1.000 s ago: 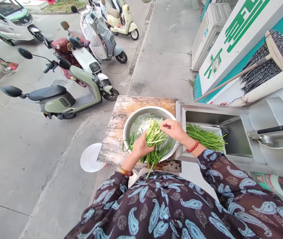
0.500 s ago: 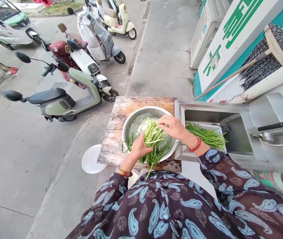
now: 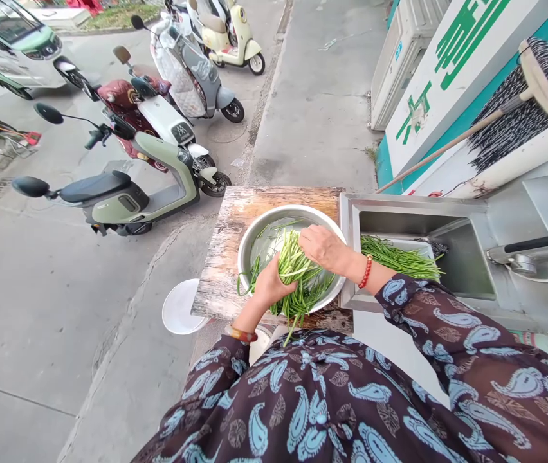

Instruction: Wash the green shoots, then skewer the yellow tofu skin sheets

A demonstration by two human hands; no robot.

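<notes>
My left hand is wrapped round a bundle of long green stalks, pale ends up, over a round metal basin. The darker leafy ends hang over the basin's near rim. At the right of the bundle is my right hand, its fingers bent and pressed together at the pale ends; whatever they pinch is too small to make out. A little water and some loose green pieces show inside the basin, which stands on a worn wooden board.
To the right, a steel sink holds more green stalks on a white tray. A white bowl is low at the left. Parked scooters stand beyond, and a mop leans at the right wall.
My right hand has moved slightly left, closer against the pale ends of the bundle. My left hand keeps its hold. The whole view has shifted a little.
</notes>
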